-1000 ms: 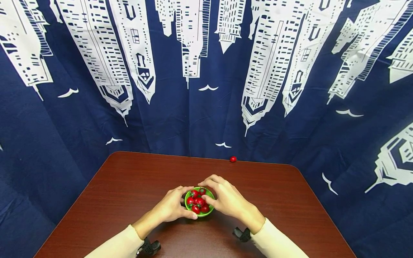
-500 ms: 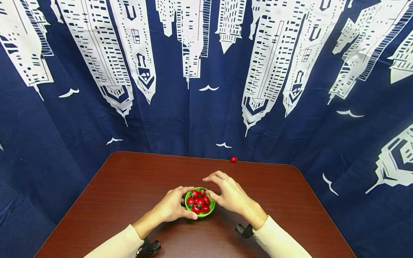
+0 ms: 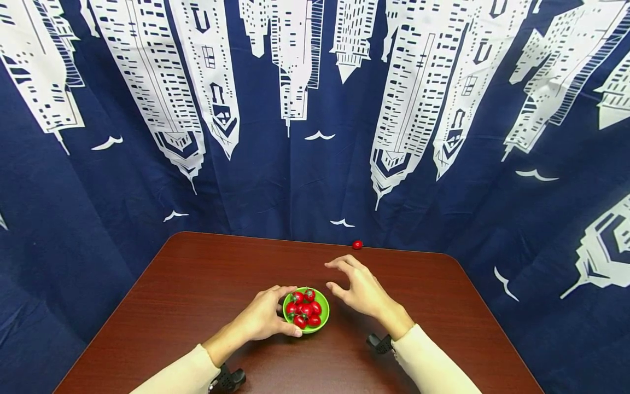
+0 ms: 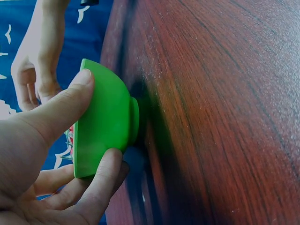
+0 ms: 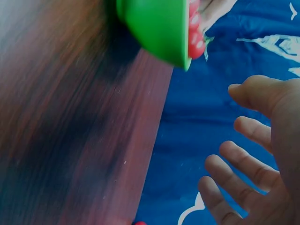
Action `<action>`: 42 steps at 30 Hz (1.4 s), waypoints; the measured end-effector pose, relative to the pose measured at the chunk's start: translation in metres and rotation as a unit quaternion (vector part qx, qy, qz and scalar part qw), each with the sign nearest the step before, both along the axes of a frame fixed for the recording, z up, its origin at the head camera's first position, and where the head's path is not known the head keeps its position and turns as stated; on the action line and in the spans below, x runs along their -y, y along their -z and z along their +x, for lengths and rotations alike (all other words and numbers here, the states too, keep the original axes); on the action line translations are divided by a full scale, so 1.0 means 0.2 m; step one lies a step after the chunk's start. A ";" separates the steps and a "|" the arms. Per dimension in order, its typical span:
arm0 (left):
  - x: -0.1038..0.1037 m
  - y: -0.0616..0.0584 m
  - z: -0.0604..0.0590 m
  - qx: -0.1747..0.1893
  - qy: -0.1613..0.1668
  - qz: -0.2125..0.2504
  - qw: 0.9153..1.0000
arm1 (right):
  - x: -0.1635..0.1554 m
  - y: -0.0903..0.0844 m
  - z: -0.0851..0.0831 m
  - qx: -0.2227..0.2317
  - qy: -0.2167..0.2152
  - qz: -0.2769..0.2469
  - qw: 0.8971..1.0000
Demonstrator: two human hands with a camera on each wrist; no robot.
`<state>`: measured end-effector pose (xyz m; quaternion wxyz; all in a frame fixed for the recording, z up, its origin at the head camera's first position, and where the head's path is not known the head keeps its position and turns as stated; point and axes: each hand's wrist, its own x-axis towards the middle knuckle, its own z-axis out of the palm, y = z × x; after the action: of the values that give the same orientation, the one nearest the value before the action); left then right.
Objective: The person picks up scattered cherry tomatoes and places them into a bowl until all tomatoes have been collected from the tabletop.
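A small green bowl (image 3: pixel 325 314) with several red cherry tomatoes (image 3: pixel 306 310) in it is at the middle of the table. My left hand (image 3: pixel 266 314) grips its left side, thumb at the near rim and fingers round the far side. In the left wrist view, the thumb presses the wall of the bowl (image 4: pixel 105 112) and a fingertip is near its foot; whether the foot touches the table is hard to tell. My right hand (image 3: pixel 363 290), fingers apart and loosely bent, hovers right of the bowl with nothing in it.
One lone cherry tomato (image 3: pixel 357 244) lies at the far edge of the brown wooden table (image 3: pixel 221 268). Behind the table hangs a dark blue curtain (image 3: pixel 266 191) with white buildings and birds.
My right hand has moved away from over the bowl, to the right and toward the far side, empty. The left hand keeps its hold, and the bowl stays about where it was.
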<state>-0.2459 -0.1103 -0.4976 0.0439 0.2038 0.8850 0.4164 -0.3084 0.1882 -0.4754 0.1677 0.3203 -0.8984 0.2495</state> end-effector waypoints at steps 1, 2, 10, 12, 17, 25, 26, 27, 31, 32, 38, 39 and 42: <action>0.00 0.00 0.00 0.000 0.000 0.000 1.000 | -0.01 0.01 -0.01 0.000 0.001 -0.001 1.000; 0.00 0.00 0.00 0.001 0.001 0.001 1.000 | -0.02 0.01 -0.02 0.001 0.003 0.001 1.000; 0.00 0.01 0.00 0.002 -0.003 0.001 1.000 | -0.09 0.07 -0.10 0.019 0.023 -0.002 1.000; 0.00 0.01 0.00 0.002 -0.003 0.003 1.000 | -0.11 0.09 -0.11 0.024 0.029 -0.003 0.999; 0.00 0.01 0.00 0.004 -0.001 0.008 1.000 | -0.15 0.13 -0.15 0.040 0.046 -0.002 0.998; 0.01 0.00 -0.01 0.008 -0.002 0.009 1.000 | -0.21 0.17 -0.25 0.058 0.078 -0.004 0.995; 0.01 0.00 -0.01 0.009 -0.001 0.009 1.000 | -0.22 0.17 -0.26 0.061 0.083 -0.004 0.995; 0.01 -0.01 -0.01 0.009 -0.002 0.008 1.000 | -0.23 0.18 -0.28 0.065 0.087 -0.005 0.994; 0.01 -0.01 -0.02 0.008 -0.002 0.003 1.000 | -0.26 0.20 -0.32 0.082 0.102 -0.014 0.991; 0.01 -0.01 -0.01 0.007 -0.003 0.001 1.000 | -0.26 0.21 -0.33 0.085 0.105 -0.017 0.991; 0.01 0.01 -0.01 0.012 -0.001 0.006 1.000 | -0.29 0.23 -0.39 0.100 0.121 -0.022 0.987; 0.01 0.01 -0.01 0.011 0.000 0.008 1.000 | -0.30 0.23 -0.40 0.105 0.124 -0.021 0.986; 0.01 0.01 -0.01 0.007 0.004 0.008 1.000 | -0.31 0.21 -0.44 0.119 0.129 -0.016 0.984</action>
<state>-0.2478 -0.1127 -0.4994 0.0503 0.2042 0.8807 0.4244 -0.3963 0.2494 -0.5181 0.0952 0.1664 -0.9417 0.2763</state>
